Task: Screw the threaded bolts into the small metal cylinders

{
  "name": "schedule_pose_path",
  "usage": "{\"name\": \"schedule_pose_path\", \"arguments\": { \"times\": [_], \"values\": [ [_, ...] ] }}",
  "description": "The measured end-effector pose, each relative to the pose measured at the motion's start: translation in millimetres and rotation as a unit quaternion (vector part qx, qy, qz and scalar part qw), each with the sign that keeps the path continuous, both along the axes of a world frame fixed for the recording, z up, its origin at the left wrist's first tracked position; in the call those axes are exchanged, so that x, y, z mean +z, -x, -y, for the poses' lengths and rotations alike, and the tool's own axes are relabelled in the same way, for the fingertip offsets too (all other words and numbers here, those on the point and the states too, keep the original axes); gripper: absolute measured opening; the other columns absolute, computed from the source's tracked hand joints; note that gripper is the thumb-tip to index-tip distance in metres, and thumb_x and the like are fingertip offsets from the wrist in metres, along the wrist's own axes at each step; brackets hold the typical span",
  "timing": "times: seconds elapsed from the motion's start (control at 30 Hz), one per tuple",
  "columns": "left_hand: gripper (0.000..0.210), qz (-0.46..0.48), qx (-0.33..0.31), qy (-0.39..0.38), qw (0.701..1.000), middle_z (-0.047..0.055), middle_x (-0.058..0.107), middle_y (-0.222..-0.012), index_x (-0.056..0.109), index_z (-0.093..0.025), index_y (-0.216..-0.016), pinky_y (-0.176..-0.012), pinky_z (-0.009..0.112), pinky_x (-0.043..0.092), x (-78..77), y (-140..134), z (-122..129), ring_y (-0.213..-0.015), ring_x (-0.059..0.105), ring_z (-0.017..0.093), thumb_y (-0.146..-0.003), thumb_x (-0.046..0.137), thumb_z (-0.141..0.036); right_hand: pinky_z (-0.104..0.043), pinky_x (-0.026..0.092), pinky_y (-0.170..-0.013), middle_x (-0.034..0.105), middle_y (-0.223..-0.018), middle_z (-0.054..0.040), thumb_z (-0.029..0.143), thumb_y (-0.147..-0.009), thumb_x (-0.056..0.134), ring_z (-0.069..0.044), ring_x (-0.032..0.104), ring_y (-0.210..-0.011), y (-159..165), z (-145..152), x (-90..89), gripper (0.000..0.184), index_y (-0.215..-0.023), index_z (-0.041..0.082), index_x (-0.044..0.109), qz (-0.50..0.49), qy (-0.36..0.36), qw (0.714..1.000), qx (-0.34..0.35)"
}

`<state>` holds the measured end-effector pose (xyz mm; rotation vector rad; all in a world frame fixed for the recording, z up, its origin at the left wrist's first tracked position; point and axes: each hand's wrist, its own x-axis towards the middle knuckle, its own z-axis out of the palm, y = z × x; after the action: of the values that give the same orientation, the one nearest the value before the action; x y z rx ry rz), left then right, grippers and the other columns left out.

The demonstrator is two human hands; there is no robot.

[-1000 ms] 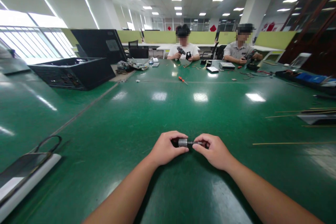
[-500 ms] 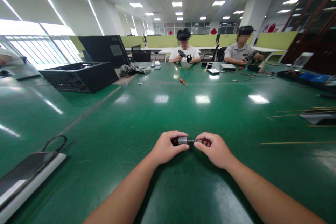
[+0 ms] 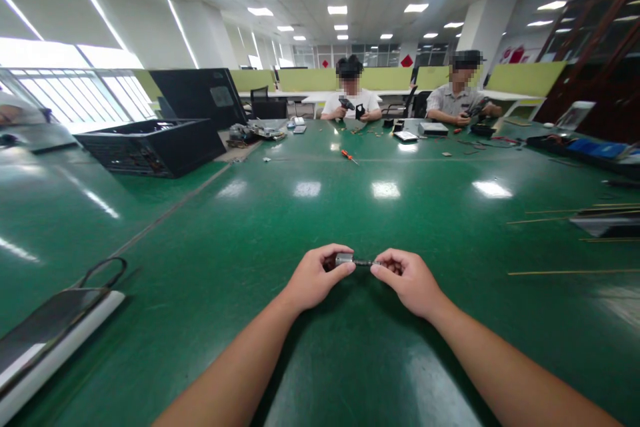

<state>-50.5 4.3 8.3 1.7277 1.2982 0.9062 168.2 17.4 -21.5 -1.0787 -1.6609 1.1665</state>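
In the middle of the head view, just above the green table, my left hand (image 3: 316, 278) is closed around a small silver metal cylinder (image 3: 344, 259), pinched between thumb and fingers. A thin dark shaft (image 3: 363, 263) sticks out of the cylinder to the right, with what look like small ridges along it. My right hand (image 3: 407, 280) pinches the shaft's far end with thumb and fingertips. The piece lies nearly level between my hands. My fingers hide the cylinder's left end and the shaft's tip.
An orange screwdriver (image 3: 349, 157) lies farther back. An open black computer case (image 3: 150, 147) stands at the back left. A dark flat device (image 3: 55, 340) is at the near left; thin yellow rods (image 3: 570, 273) lie at the right. Two people across the table hold dark tools.
Both hands have risen slightly in view with the piece between them. The cylinder has shifted a little to the left, and more of its shaft shows.
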Motion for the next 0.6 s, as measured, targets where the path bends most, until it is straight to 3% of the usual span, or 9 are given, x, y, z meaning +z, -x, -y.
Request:
{"name": "schedule_pose_path", "arguments": {
  "times": [0.6],
  "values": [
    [0.029,0.021,-0.002,0.001,1.0,-0.001,0.061,-0.071,0.07,-0.016,-0.097,-0.059,0.024,0.043,-2.8,0.8,-4.6,-0.06,0.053,0.013,-0.084,0.065,-0.042,-0.024,0.035,-0.054,0.053,-0.061,0.003,0.036,-0.08,0.069,-0.012,0.046,-0.057,-0.4,-0.3,1.6,0.021,-0.078,0.015,0.067,-0.022,0.01,1.0,0.017]
  ]
}}
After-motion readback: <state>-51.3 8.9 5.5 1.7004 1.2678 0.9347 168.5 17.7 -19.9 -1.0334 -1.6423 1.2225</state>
